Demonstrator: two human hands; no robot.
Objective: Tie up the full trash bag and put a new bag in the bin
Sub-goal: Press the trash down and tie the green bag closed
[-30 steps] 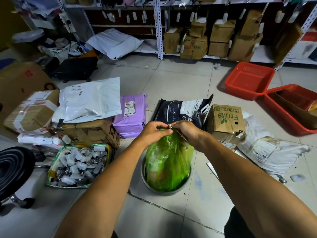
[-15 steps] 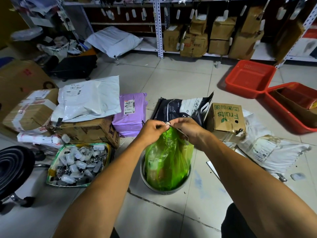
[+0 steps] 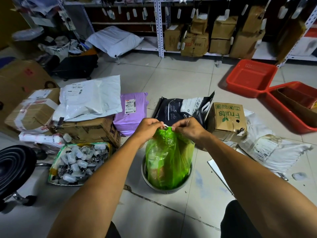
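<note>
A full translucent green trash bag [image 3: 169,158] stands upright in a small round grey bin [image 3: 186,182] on the tiled floor. Its gathered top is bunched between my two hands. My left hand [image 3: 148,126] pinches the bag's mouth from the left, and my right hand [image 3: 187,126] pinches it from the right. A small white piece at the knot shows between my fingertips. No new bag is in view.
Parcels crowd the floor behind the bin: a purple mailer [image 3: 131,112], a black pouch [image 3: 183,107], a "Fruits" carton [image 3: 228,117]. A tray of small bottles [image 3: 78,162] lies left, a black stool [image 3: 14,166] beside it. Red baskets [image 3: 251,78] sit far right.
Both hands have risen slightly with the bag's top and drawn a little apart, stretching the gathered mouth between them. The bag stays in the bin.
</note>
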